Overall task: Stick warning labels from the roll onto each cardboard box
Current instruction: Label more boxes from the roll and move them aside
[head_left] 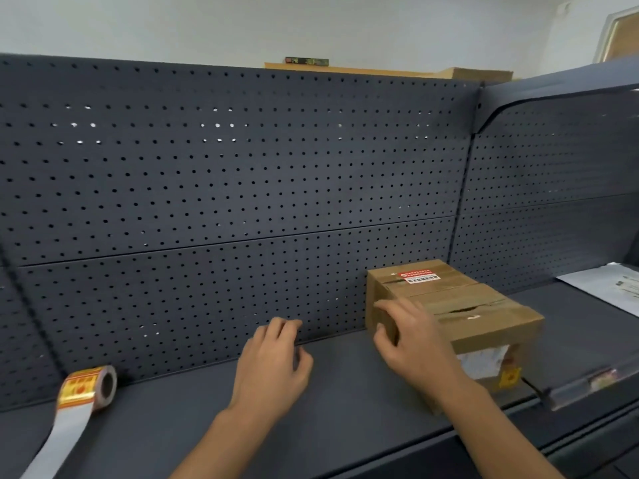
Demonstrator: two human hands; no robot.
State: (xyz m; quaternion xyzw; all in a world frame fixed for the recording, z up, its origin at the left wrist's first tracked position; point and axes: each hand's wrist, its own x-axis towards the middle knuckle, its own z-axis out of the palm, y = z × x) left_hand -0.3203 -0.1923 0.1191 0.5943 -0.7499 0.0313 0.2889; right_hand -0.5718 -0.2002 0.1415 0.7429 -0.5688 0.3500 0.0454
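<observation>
At the back, dark pegboard (pixel 207 184) walls off the shelf (pixel 345 392); a paper sheet (pixel 608 288) lies far right, cut by the frame edge. Label roll (pixel 91 387) sits far left on its side, w/ backing strip (pixel 58 440) trailing off-frame. Cardboard box (pixel 484 305) stands right of centre against the pegboard, red-white label (pixel 418 276) on top, yellow sticker (pixel 510 376) on its front; print too small to read. Right hand (pixel 411 337) grips the box's left end, fingers over the top edge. Left hand (pixel 273 364) hovers btwn roll and box, fingers loosely curled, holding nothing.

Taped cardboard box (pixel 484 305), perhaps 2, right; label roll (pixel 90 387) left.
</observation>
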